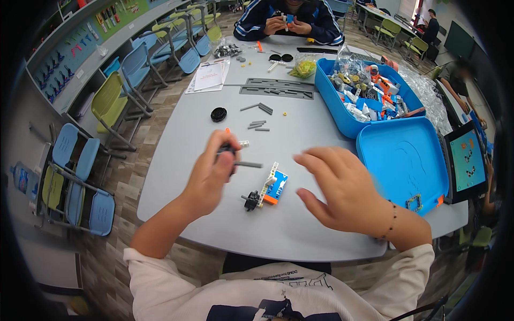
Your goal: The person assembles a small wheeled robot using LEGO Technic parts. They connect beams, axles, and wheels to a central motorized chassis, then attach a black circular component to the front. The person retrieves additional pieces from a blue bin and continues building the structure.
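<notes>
My left hand (pixel 210 174) is closed around a small black wheel (pixel 228 150), mostly hidden by the fingers. A grey axle rod (pixel 249 164) sticks out from this hand to the right. Over the table's right half, my right hand (pixel 342 184) is open and slightly blurred, its thumb and fingers apart with nothing between them. Between both hands lies a built brick model (pixel 276 187) with a blue panel, a white holed beam (pixel 268 184) and an orange piece (pixel 270 200). A black wheel (pixel 251 200) on an axle sits at its left end.
Another black wheel (pixel 218 114) and several loose grey axles (pixel 258 126) lie farther back, before a grey sorting tray (pixel 276 88). At right stand a blue bin (pixel 338 122) of bricks, its lid (pixel 404 158) and a tablet (pixel 467 158). Papers (pixel 209 76) lie left; a person (pixel 289 24) opposite holds bricks.
</notes>
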`<state>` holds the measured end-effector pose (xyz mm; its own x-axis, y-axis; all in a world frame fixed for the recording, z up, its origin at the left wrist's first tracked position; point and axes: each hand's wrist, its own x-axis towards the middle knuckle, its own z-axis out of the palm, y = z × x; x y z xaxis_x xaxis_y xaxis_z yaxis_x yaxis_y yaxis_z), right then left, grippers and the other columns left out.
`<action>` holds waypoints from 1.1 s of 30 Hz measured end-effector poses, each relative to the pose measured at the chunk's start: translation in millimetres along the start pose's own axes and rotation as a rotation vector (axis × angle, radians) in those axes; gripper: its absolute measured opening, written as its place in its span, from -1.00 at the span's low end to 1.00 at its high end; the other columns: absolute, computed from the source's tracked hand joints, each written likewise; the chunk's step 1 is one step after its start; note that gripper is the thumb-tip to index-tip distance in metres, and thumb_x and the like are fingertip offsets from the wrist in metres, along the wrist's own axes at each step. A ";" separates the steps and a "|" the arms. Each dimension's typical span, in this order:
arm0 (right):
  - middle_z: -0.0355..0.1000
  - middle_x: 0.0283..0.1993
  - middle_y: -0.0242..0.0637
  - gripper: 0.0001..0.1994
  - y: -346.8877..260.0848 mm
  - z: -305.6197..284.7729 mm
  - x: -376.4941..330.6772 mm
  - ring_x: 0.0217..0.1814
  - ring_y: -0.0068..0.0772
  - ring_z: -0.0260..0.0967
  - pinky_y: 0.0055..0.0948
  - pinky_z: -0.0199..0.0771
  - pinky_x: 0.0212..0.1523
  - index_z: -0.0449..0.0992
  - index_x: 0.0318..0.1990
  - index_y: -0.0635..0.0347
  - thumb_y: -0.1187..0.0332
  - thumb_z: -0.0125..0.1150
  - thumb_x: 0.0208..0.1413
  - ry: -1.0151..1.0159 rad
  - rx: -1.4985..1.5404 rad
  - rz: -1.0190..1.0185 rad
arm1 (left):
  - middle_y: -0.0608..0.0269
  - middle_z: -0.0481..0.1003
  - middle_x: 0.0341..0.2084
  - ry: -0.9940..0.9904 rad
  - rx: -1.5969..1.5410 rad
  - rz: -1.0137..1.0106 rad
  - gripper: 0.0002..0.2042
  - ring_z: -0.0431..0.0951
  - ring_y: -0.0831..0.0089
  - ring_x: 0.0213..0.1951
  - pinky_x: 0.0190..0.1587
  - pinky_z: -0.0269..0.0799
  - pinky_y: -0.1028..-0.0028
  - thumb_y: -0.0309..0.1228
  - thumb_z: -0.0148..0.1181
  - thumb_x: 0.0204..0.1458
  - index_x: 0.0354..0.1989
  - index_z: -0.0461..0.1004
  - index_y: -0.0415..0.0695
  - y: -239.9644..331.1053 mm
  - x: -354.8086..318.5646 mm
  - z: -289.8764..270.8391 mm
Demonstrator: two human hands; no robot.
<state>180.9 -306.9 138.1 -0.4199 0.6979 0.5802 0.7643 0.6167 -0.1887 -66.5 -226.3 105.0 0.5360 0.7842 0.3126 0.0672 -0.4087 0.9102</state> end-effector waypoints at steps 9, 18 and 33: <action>0.11 -0.63 -0.42 -0.83 22.5 43.6 33.8 -0.61 -0.45 0.09 -0.45 0.12 -0.59 0.32 -0.49 0.13 0.31 0.17 -0.05 -0.012 -0.482 -0.302 | 0.37 0.19 -0.55 -0.219 -0.348 -0.363 -0.62 0.14 0.64 -0.53 -0.47 0.13 0.61 -0.01 -0.30 0.25 -0.22 0.20 -0.12 2.8 42.8 40.3; 0.42 -0.53 -0.27 -0.78 38.0 45.4 47.8 -0.60 -0.50 0.25 -0.47 0.28 -0.56 0.44 -0.43 0.31 0.33 0.03 0.16 -0.362 0.794 0.309 | 0.40 0.23 -0.50 -0.192 -0.361 -0.331 -0.73 0.17 0.69 -0.50 -0.43 0.17 0.63 -0.16 -0.20 0.24 -0.20 0.22 -0.14 4.2 45.8 31.4; 0.16 -0.59 -0.55 -0.67 38.2 33.6 39.4 -0.51 -0.76 0.01 -0.62 0.06 -0.51 0.42 -0.47 0.24 0.21 -0.06 0.25 -0.511 1.219 0.696 | 0.31 0.27 -0.40 -0.094 -0.208 -0.098 -0.73 0.29 0.65 -0.37 -0.33 0.30 0.60 -0.29 0.02 0.12 -0.12 0.20 -0.16 -6.1 35.6 25.4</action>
<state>177.1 -243.7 127.2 -0.4713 0.8621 -0.1863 0.1187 -0.1473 -0.9820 -26.5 -207.7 103.7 0.6121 0.7646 0.2019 -0.0466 -0.2201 0.9744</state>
